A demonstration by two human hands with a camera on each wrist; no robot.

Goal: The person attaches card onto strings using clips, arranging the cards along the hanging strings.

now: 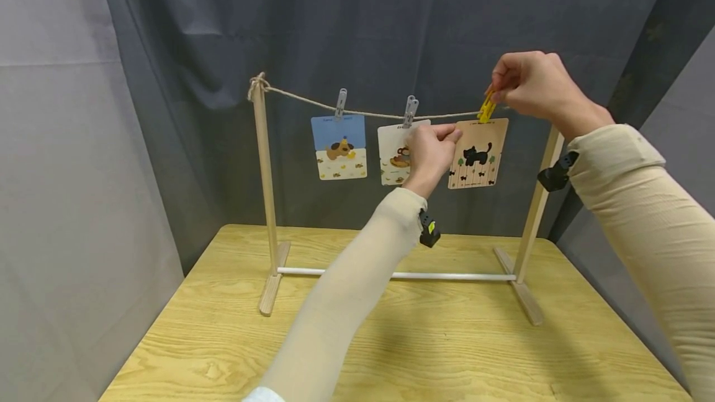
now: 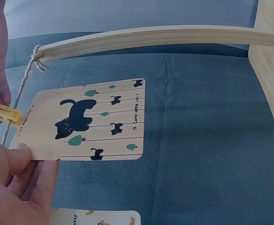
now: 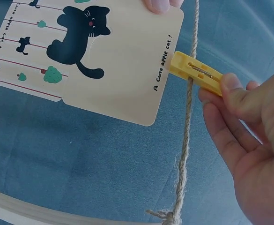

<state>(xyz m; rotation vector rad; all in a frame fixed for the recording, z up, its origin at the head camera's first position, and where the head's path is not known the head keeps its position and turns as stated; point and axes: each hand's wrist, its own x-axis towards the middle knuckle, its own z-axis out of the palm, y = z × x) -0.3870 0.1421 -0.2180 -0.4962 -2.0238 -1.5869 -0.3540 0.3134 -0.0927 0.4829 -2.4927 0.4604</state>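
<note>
A beige card with a black cat [image 1: 476,155] hangs at the right part of a twine line [image 1: 313,102]. My left hand [image 1: 434,152] pinches this card near its upper left corner, thumb in front in the left wrist view. With thumb and fingertips, my right hand [image 1: 533,82] pinches the handle end of a yellow clothespin [image 3: 197,72]. The clothespin lies across the twine, its tip right at the card's top edge. Left of my hand hangs a white card with a monkey [image 1: 391,141], partly hidden behind that hand, under a grey clothespin [image 1: 410,110].
A blue card with a dog [image 1: 339,147] hangs farther left from another grey clothespin [image 1: 341,103]. Wooden posts [image 1: 264,172] hold the twine at both ends, joined low by a white bar [image 1: 452,276]. The stand rests on a wooden table [image 1: 447,352], before a dark curtain [image 1: 279,23].
</note>
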